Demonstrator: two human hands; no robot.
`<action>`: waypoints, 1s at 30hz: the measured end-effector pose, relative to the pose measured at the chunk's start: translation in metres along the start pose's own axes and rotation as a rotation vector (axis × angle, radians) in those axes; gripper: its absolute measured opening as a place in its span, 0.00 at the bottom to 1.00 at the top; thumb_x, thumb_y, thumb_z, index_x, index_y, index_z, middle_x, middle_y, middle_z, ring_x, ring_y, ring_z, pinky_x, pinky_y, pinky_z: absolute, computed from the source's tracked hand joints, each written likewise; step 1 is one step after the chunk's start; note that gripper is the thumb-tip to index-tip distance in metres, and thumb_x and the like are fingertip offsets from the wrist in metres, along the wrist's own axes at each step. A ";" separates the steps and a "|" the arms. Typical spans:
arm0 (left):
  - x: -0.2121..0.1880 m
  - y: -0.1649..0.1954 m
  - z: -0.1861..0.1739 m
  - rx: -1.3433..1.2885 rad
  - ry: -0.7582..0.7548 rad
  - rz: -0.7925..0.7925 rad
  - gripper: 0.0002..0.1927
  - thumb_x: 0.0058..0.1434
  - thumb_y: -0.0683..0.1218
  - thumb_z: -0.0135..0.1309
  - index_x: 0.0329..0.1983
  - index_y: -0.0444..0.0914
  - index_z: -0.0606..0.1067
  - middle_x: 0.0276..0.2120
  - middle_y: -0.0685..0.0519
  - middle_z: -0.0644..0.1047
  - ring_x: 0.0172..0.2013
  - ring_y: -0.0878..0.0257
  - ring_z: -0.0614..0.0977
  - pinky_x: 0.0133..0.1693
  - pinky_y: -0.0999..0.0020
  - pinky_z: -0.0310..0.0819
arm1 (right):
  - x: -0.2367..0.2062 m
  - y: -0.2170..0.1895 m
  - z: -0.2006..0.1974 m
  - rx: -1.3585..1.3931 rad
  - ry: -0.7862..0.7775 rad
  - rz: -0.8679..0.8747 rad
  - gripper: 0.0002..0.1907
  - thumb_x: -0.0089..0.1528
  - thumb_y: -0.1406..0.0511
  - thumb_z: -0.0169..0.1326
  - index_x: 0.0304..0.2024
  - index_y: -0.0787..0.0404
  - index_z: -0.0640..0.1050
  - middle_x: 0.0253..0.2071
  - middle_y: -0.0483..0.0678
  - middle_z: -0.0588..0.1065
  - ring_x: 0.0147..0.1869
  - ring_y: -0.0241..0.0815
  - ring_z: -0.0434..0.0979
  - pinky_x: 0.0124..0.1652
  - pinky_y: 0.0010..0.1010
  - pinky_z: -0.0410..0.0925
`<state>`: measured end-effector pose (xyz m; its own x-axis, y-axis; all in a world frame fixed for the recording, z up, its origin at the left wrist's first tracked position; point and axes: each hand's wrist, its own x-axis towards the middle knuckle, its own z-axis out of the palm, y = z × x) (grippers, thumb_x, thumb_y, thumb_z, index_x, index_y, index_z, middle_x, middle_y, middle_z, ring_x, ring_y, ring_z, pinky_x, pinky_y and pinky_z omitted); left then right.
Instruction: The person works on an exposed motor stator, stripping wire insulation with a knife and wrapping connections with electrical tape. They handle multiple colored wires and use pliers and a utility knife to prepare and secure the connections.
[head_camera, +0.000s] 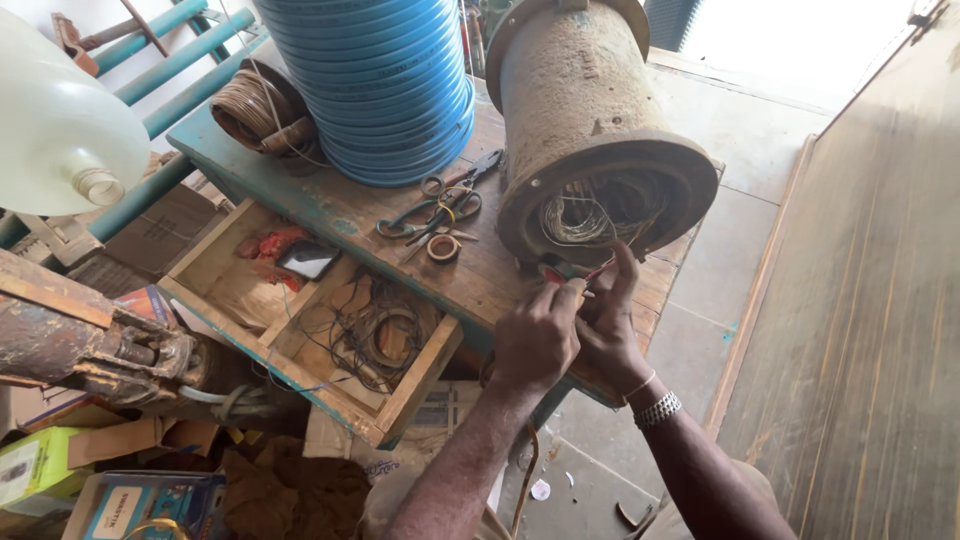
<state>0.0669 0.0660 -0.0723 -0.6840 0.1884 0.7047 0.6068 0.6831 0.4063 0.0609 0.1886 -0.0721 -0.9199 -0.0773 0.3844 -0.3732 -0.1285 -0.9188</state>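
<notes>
Both hands meet at the open mouth of the motor (585, 120), which lies on its side on the bench (350, 215). The left hand (535, 335) is closed in a pinch on a small red-handled tool (556, 274), its tip at the lower rim. The right hand (605, 320) has its fingers curled around thin wires (600, 268) coming out of the winding (590, 215), with one finger raised toward the rim.

The risk lies in the wire — thin strands like these look likely to kink or snap if pulled hard, and the tool tip could nick the insulation if it slips. The motor sits close to the bench edge, so a strong tug might roll it. Scissors (440, 205) and a tape roll (443, 247) lie just left of it, above an open drawer (310, 320).
</notes>
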 end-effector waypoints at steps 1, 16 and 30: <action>0.002 0.000 -0.001 -0.010 -0.006 -0.020 0.11 0.65 0.41 0.56 0.50 0.38 0.78 0.36 0.49 0.81 0.36 0.53 0.85 0.35 0.59 0.81 | 0.001 0.002 -0.001 -0.075 0.027 0.029 0.46 0.61 0.79 0.50 0.71 0.47 0.42 0.56 0.55 0.69 0.46 0.37 0.74 0.39 0.27 0.71; -0.004 -0.008 0.006 -0.116 0.006 -0.025 0.07 0.62 0.36 0.50 0.42 0.34 0.76 0.38 0.44 0.79 0.40 0.48 0.84 0.38 0.56 0.81 | 0.004 -0.008 -0.042 -0.019 -0.075 -0.310 0.30 0.70 0.74 0.53 0.63 0.53 0.50 0.56 0.59 0.75 0.61 0.48 0.77 0.59 0.38 0.73; 0.000 0.005 0.009 0.031 -0.041 -0.047 0.12 0.66 0.41 0.54 0.51 0.33 0.79 0.34 0.43 0.81 0.33 0.49 0.86 0.31 0.58 0.81 | 0.049 -0.029 -0.032 -0.734 0.222 -0.348 0.13 0.63 0.59 0.65 0.40 0.58 0.75 0.33 0.50 0.77 0.34 0.37 0.77 0.34 0.30 0.70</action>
<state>0.0664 0.0755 -0.0753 -0.7277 0.1841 0.6607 0.5614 0.7133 0.4196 0.0229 0.2202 -0.0297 -0.7117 0.0540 0.7004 -0.5524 0.5728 -0.6056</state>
